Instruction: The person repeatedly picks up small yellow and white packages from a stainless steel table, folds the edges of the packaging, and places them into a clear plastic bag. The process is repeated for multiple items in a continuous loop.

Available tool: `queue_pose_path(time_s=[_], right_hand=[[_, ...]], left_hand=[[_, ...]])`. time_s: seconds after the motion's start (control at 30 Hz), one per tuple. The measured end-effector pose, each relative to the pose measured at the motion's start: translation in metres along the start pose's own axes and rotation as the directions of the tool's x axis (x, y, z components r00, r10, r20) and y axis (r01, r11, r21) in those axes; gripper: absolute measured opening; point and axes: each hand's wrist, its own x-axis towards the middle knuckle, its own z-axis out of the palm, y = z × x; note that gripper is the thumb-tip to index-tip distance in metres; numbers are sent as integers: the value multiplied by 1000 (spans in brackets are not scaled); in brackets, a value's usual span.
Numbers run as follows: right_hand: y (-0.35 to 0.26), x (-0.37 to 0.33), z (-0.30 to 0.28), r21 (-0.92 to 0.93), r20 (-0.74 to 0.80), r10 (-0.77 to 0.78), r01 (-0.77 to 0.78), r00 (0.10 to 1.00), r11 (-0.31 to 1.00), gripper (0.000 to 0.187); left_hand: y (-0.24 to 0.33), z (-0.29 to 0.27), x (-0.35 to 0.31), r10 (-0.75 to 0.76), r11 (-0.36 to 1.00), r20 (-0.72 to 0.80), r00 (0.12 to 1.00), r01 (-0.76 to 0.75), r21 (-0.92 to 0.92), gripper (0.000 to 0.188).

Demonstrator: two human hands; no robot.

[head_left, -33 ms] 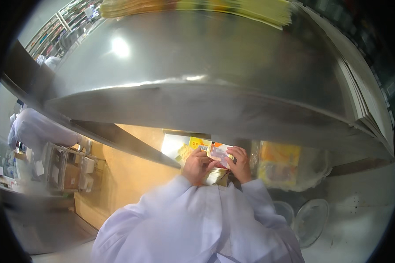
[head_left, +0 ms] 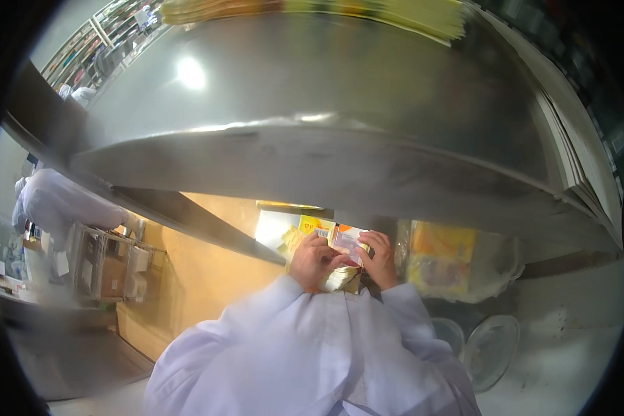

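In front of my chest is a printed packet (head_left: 347, 237) in white, pink and yellow, its shiny pale end (head_left: 341, 279) towards me. My left hand (head_left: 312, 263) is at its left side, fingers curled and thumb pointing inward. At the right edge my right hand (head_left: 379, 258) grips it with bent fingers and thumb. What lies between the fingertips is too small to make out. Just beyond my left hand is a yellow piece with a barcode (head_left: 315, 225), next to a crumpled pale yellow thing (head_left: 292, 239). Both lie by a white surface (head_left: 269, 225).
A steel shelf (head_left: 312, 83) spans the view above my hands, with stacked yellow printed sheets (head_left: 395, 17) on it. To the right are yellow packs in clear plastic (head_left: 440, 256) and a clear round tub (head_left: 492, 353). At left a co-worker in white (head_left: 69, 201) stands by a cart (head_left: 114, 267).
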Motion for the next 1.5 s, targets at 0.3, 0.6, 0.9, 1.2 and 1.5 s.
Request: queue_pose_path(time_s=[0.3,0.6,0.9,1.2,1.5], right_hand=[[-8,-9,-12,-98,53,11,-6,999,995,66],[-20,-19,-8,-115,246,-234,268,940,957,80],[-7,-30,1,-10,130,4,-3,992,1000,77],[-4,-33,4,-173,267,-110,160,958,972,91],[-6,-32,5,-149,202,-54,85,978,985,89]], left_hand=[[-13,5,-4,15,981,-40,999,-7,194,51],[-16,3,-2,-33,984,-26,999,37,175,58],[-19,2,-7,-111,991,-8,994,111,73,37],[-19,4,-8,-74,990,-21,997,76,121,36],[-25,4,-7,-26,995,49,998,22,95,38]])
